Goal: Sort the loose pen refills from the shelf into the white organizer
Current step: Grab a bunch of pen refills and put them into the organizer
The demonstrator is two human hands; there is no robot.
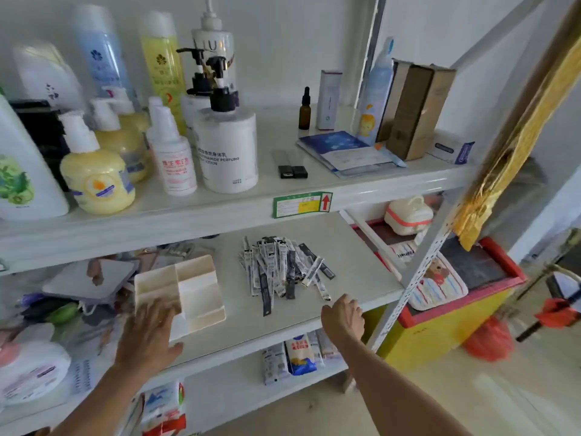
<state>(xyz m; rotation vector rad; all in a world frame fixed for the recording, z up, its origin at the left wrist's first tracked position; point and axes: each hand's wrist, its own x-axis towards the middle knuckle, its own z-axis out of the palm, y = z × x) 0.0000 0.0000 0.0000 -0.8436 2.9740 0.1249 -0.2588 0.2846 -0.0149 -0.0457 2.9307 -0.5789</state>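
A heap of loose pen refills [283, 270] in black-and-white wrappers lies on the middle shelf [352, 247]. Left of the heap stands the white organizer [191, 284] with several compartments, which look bare inside. My left hand [151, 335] is spread open over the organizer's near left corner and hides part of it. My right hand [342, 316] hovers at the shelf's front edge, just right of the heap, fingers loosely curled downward and holding nothing.
Pump bottles and lotion containers [226, 146] crowd the upper shelf. A grey mirror [91, 278] and clutter lie left of the organizer. A perforated upright post [421, 272] bounds the shelf on the right. Packets [295, 357] sit on the lower shelf.
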